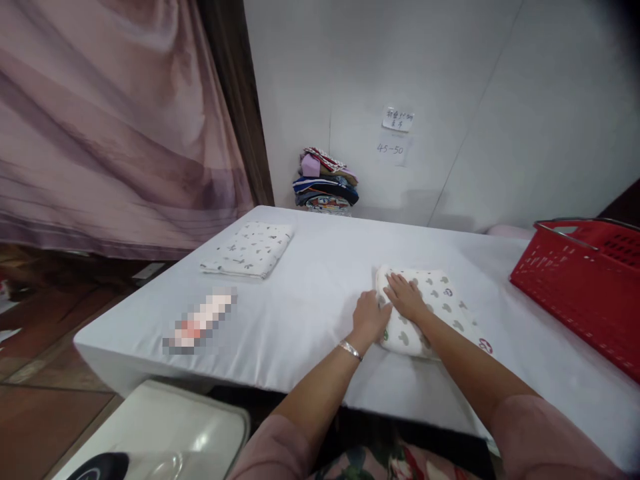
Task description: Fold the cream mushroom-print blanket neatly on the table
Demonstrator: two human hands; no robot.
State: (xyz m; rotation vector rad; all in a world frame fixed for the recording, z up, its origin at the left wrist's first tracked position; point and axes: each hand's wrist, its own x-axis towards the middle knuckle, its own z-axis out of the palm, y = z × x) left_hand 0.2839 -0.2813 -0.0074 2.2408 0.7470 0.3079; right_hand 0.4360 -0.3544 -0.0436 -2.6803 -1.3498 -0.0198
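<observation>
A folded white cloth printed with grey mushroom shapes lies on the white-covered table in front of me. My right hand rests flat on its upper left part, fingers stretched out. At the cloth's left edge is my left hand, its fingers bent and its thumb against the fabric; the fingertips are partly hidden. Farther left, another folded white cloth with small dark prints lies apart from both hands.
A red basket stands on the table's right. Stacked folded fabrics are behind the far edge, near paper notes on the wall. A pixelated item lies front left. A pink curtain hangs left; a white stool-like object is below.
</observation>
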